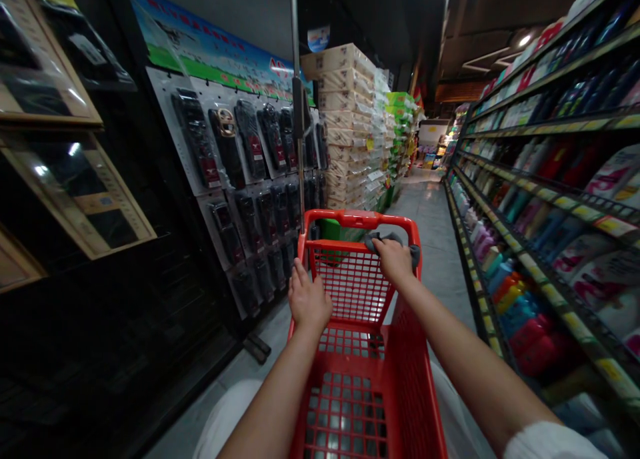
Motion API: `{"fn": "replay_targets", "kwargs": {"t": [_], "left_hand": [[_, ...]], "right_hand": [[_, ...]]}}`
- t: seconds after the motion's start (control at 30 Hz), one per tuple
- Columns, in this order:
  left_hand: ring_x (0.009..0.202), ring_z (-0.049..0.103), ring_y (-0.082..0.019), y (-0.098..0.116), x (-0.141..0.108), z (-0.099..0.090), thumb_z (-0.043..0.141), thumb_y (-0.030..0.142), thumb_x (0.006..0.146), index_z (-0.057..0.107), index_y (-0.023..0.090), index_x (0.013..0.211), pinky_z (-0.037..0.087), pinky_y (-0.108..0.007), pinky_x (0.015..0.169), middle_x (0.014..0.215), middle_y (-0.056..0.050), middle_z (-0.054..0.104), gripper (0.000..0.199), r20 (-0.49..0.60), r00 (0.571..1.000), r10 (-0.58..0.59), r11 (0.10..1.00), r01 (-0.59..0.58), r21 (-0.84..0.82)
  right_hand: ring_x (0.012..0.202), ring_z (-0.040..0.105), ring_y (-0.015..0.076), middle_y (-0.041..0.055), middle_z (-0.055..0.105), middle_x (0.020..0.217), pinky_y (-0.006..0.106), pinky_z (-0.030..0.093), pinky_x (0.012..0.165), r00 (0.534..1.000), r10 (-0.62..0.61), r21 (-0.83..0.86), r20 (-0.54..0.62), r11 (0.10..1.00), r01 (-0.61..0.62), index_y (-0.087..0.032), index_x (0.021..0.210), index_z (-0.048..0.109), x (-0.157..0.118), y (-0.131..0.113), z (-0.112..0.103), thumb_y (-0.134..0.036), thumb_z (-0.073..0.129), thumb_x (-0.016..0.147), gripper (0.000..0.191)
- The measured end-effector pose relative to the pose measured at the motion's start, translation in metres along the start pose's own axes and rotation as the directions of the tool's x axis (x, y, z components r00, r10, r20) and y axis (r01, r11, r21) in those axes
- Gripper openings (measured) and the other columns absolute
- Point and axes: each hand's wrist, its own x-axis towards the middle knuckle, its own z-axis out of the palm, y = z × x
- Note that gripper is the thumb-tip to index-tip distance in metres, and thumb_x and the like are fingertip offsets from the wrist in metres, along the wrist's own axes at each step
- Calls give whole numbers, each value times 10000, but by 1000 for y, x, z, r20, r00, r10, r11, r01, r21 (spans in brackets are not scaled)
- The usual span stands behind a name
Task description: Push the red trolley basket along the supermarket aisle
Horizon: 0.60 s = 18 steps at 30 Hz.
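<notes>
In the head view a red plastic shopping cart [345, 362] with grid walls and a grid bottom stands right in front of me. My left hand [309, 300] lies along its left rim, fingers stretched out rather than wrapped. A dark grey cloth [383, 237] is bunched at the cart's far right corner. My right hand [394, 257] is closed over this cloth by the upper bar; its fingertips are partly hidden. Beyond the bar rises the cart's red handle loop [357, 217]. Nothing is visible on the bottom grid.
Belts in clear packaging [253, 139] hang on a display rack at the left, with a metal pole [296, 52] in front. Stacked wrapped packs [347, 125] stand beyond it. Shelves of bottles [550, 192] line the right. A grey floor aisle [425, 202] runs ahead between them.
</notes>
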Motion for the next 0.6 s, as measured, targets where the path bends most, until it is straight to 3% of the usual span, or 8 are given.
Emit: {"fn": "replay_targets", "kwargs": {"t": [0.07, 0.17, 0.27, 0.4, 0.53, 0.6], "left_hand": [[1471, 312, -378, 1, -1, 0, 650, 255, 787, 709, 164, 1121, 313, -463, 1167, 1646, -186, 201, 352, -8, 1000, 10, 1000, -10, -9], [1474, 303, -384, 3, -1, 0, 670, 263, 765, 710, 155, 1115, 261, -461, 1195, 1638, -204, 214, 368, -32, 999, 28, 1000, -29, -13], [1470, 309, -388, 6, 0, 1, 674, 244, 752, 699, 145, 1145, 269, -464, 1189, 1630, -223, 223, 406, -40, 999, 22, 1000, -22, 11], [1462, 325, -380, 5, 3, 4, 630, 190, 770, 691, 140, 1171, 312, -470, 1163, 1629, -220, 230, 409, -35, 999, 11, 998, -9, 56], [1488, 275, -373, 0, 6, 9, 611, 201, 793, 582, 151, 1376, 282, -474, 1179, 1636, -220, 207, 585, -45, 999, 22, 998, -19, 66], [1496, 255, -373, -2, 6, 10, 605, 224, 810, 510, 143, 1448, 276, -469, 1182, 1636, -230, 196, 650, -47, 998, 29, 998, -26, 64]], "right_hand": [[1097, 602, 278, 138, 679, 1162, 387, 439, 838, 998, 68, -8, -5, 998, -68, -236, 1290, 600, -2, 6, -4, -136, 303, 968, 449], [1018, 631, 273, 135, 698, 1089, 379, 438, 801, 994, 107, 1, -4, 994, -107, -210, 1164, 657, 4, -12, -7, -134, 313, 968, 403], [1041, 625, 243, 104, 695, 1108, 360, 430, 830, 999, 46, 21, -13, 999, -46, -235, 1143, 648, 14, -51, -5, -167, 331, 988, 360], [1167, 570, 239, 104, 662, 1217, 373, 416, 912, 998, -60, 31, -36, 998, 61, -254, 1298, 553, 20, -84, 1, -204, 315, 1012, 375], [1242, 537, 237, 128, 592, 1372, 371, 412, 949, 984, -173, -10, -32, 985, 173, -247, 1420, 467, 11, -63, 6, -162, 303, 1002, 458], [1216, 564, 251, 132, 616, 1347, 373, 428, 928, 991, -130, -31, -20, 991, 129, -238, 1400, 507, 7, -40, 3, -156, 306, 996, 459]]}}
